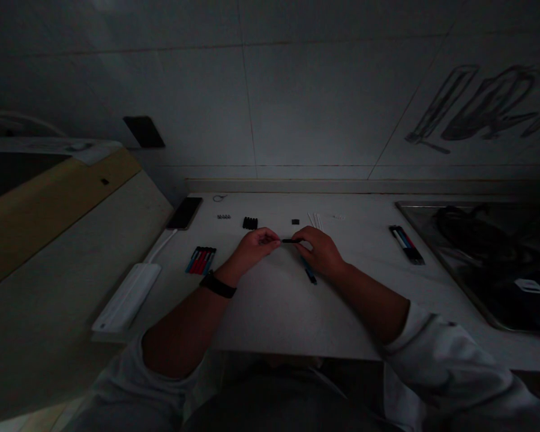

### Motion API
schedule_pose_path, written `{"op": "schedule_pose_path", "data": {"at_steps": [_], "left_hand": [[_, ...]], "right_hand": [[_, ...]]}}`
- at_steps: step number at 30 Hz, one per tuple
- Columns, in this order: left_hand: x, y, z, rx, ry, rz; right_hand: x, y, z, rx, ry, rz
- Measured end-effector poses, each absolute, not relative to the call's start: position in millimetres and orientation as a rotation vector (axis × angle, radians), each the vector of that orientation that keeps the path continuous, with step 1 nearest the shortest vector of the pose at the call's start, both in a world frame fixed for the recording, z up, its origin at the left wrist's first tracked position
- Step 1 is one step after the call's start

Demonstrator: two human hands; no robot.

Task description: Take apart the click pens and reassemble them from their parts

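Both my hands meet over the middle of a white counter [270, 312]. My left hand [255, 246], with a black watch on its wrist, is closed in a pinch. My right hand [320, 249] is also closed. Between them runs a short black pen part [291, 240], held at both ends. A blue pen [309, 272] sticks out from under my right hand, and I cannot tell whether the fingers grip it. The scene is very dark.
A row of red and blue pens [200, 260] lies to the left. Small black parts [250, 223], thin white refills [315, 219], a phone [185, 213], a white power bank [126, 297] and more pens [407, 244] lie around. A sink [486, 258] sits at right.
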State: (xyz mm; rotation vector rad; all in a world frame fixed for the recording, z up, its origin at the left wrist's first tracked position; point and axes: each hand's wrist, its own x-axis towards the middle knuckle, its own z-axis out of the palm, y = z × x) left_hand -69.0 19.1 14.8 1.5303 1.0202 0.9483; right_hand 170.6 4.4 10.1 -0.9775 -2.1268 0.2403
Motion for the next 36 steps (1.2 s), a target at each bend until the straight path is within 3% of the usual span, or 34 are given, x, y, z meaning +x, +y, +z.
{"op": "schedule_pose_path", "data": {"at_steps": [36], "left_hand": [[-70.8,21.2,16.3,1.627,1.047,0.963]], "right_hand": [[171.3,4.5,11.8,-1.075,-2.146,0.344]]}}
